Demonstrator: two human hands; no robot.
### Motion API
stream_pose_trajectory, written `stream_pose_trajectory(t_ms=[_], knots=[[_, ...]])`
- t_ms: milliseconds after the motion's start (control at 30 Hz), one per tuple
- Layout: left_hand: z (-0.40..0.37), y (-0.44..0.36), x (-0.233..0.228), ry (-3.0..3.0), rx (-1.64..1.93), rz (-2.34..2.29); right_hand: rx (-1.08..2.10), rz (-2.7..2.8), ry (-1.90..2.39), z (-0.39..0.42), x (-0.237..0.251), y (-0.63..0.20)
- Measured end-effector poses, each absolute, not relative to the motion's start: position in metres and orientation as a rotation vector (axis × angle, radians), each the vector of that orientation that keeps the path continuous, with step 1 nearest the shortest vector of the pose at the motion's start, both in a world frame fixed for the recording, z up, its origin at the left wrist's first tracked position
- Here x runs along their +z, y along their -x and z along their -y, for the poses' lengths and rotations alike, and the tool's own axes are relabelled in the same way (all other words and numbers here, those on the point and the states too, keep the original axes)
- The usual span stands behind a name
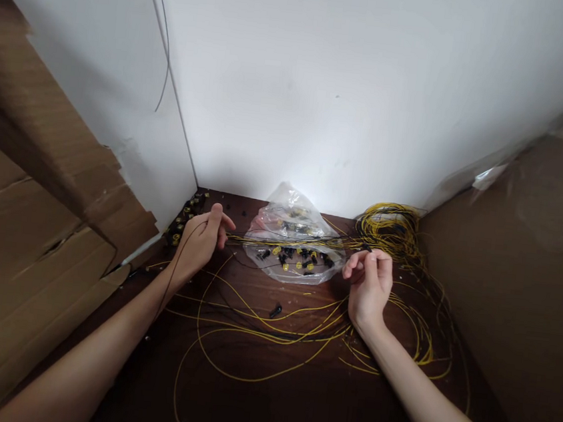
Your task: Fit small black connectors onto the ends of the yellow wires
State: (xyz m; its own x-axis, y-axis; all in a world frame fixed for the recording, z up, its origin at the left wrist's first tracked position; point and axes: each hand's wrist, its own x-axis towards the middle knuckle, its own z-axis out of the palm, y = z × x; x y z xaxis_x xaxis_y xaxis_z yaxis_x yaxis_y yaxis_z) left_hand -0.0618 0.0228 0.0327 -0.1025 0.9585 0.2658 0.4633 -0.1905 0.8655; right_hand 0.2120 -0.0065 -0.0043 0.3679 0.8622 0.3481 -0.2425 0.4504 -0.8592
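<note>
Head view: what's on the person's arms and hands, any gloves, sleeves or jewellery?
Nothing worn: the left hand and right hand are bare, without gloves, rings or a watch. Both forearms are uncovered as far as the frame shows; no sleeve edge is visible.

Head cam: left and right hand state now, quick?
Left hand: grip closed on the yellow wires stretched across the bag.
Right hand: fingertips pinched on the same wires' other end.

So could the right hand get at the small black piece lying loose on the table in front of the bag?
Probably yes: the black piece lies bare, beside the right hand, only loose yellow wires around it.
</note>
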Motion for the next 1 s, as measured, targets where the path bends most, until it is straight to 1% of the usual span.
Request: stream_pose_trajectory(t_ms=[200, 433, 767, 900, 1000], knots=[[-0.026, 0.063, 0.026, -1.624, 1.138, -1.547, 0.816, 0.932, 0.827, 0.006, -0.005, -0.212], [-0.026, 0.064, 0.029, -1.221, 1.106, -1.229, 0.813, 0.901, 0.807, 0.005, -0.005, -0.212], [-0.03, 0.068, 0.032, -0.999, 1.189, -1.019, 0.757, 0.761, 0.757, -0.003, 0.005, -0.227], [-0.031, 0.068, 0.034, -0.908, 1.236, -0.962, 0.793, 0.834, 0.817, 0.001, 0.004, -0.223], [-0.029, 0.063, 0.03, -0.904, 1.208, -0.914, 0.822, 1.033, 0.936, 0.009, 0.002, -0.216]])
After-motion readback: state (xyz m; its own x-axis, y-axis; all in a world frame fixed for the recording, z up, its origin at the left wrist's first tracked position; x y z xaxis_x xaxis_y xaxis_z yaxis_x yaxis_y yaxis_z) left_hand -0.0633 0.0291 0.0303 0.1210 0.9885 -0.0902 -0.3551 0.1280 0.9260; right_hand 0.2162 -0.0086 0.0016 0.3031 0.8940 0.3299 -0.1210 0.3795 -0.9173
